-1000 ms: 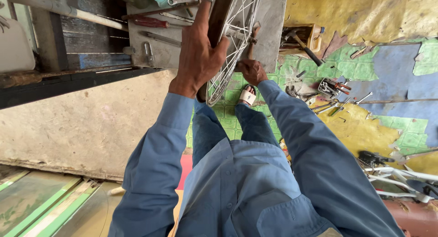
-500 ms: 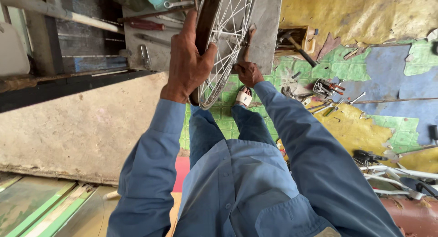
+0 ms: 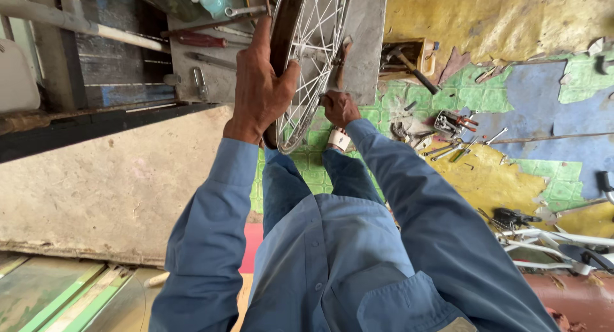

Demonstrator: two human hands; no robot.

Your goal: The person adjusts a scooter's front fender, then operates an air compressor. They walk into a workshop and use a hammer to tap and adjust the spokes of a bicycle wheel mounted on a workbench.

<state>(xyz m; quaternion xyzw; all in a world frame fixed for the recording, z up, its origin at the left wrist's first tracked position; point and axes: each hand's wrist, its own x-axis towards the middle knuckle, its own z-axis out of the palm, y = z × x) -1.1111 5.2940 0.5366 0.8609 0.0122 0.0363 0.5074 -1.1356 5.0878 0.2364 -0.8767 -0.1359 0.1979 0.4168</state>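
Left hand grips one spoked wheel; right hand holds one tool.

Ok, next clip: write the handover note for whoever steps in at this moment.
Left hand: gripping the rim of the spoked wheel, held upright over the grey bench.
Right hand: closed on a wooden-handled tool set against the spokes.
Nearby: hammer in a wooden box, loose tools on the floor.
Done: wheel steadied, tool in place.
Left: the work on the spokes; how far along cannot be told.
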